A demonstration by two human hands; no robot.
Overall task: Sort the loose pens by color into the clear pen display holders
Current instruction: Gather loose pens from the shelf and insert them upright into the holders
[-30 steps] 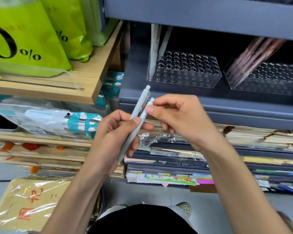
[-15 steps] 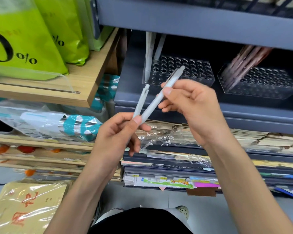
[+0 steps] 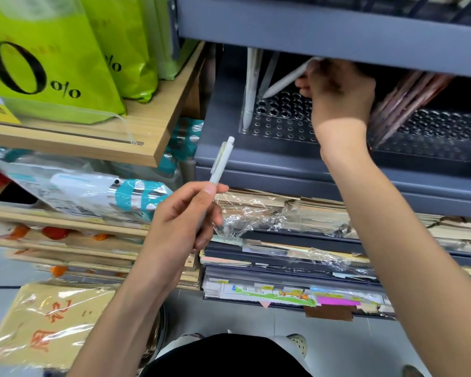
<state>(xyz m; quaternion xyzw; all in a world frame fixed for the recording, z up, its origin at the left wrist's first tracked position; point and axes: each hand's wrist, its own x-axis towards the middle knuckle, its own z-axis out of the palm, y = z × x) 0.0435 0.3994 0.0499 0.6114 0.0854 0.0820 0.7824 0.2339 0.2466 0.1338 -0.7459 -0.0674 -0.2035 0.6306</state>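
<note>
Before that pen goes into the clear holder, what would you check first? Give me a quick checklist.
1. Grip on the pen: ok. The right hand pinches the pale grey pen, tip pointing down.
2. Colour match: ok. The left clear holder already has pale pens; the pinkish-brown pens stand in the right clear holder.
3. Free holes: ok. Most holes in the left clear holder are empty.
4. Tip lined up with one hole: cannot tell. It is near the back rows.
5. Spare pen secure: ok. The left hand holds the second pale pen upright, away from the shelf.
</note>
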